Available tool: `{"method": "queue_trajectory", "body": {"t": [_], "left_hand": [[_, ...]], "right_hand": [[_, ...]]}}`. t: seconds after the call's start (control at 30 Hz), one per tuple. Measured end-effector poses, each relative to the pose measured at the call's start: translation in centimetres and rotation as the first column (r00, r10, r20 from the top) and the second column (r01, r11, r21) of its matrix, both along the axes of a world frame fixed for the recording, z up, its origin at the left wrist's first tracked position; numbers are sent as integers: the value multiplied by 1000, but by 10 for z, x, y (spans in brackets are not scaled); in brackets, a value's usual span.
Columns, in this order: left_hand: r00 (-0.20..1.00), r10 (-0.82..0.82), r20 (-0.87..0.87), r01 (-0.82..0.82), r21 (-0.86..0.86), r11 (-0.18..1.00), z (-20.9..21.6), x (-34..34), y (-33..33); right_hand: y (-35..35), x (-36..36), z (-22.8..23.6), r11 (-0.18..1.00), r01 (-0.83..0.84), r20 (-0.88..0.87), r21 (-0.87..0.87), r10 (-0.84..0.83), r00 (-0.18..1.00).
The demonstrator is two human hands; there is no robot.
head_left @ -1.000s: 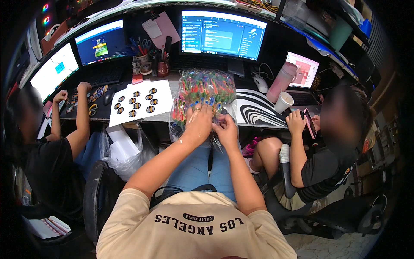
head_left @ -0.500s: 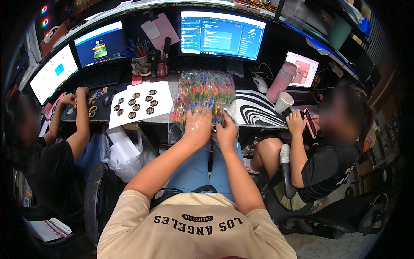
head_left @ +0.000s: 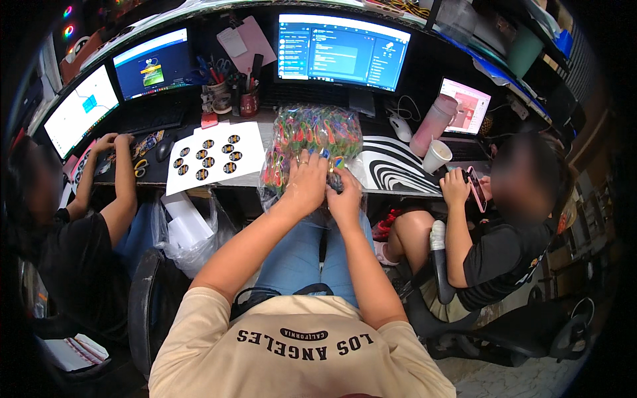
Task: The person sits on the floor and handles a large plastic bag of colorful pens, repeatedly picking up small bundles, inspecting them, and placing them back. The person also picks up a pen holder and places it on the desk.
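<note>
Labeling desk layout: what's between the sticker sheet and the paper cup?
Head view: the clear bag of colourful pieces, with both hands on its near edge, then the black-and-white striped mat.

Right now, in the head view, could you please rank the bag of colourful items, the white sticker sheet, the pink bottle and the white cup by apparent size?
1. Bag of colourful items
2. White sticker sheet, nearly as large
3. Pink bottle
4. White cup
</note>
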State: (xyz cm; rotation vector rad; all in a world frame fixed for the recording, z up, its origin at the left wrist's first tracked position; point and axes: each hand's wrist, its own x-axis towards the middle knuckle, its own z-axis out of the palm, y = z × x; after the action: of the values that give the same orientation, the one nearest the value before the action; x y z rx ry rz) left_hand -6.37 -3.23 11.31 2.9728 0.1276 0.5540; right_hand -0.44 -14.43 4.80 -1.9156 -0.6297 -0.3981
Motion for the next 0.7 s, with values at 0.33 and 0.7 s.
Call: {"method": "queue_trajectory", "body": {"t": [0.33,0.7], "left_hand": [[1000,-20,15,22,-127,992,-2,3,-3],[974,18,228,7,-109,994,-33,27,5]], "right_hand": [[7,40,-7,447,-101,-280,889,706,651],[30,57,-4,702,-124,-423,701,550,720]]}}
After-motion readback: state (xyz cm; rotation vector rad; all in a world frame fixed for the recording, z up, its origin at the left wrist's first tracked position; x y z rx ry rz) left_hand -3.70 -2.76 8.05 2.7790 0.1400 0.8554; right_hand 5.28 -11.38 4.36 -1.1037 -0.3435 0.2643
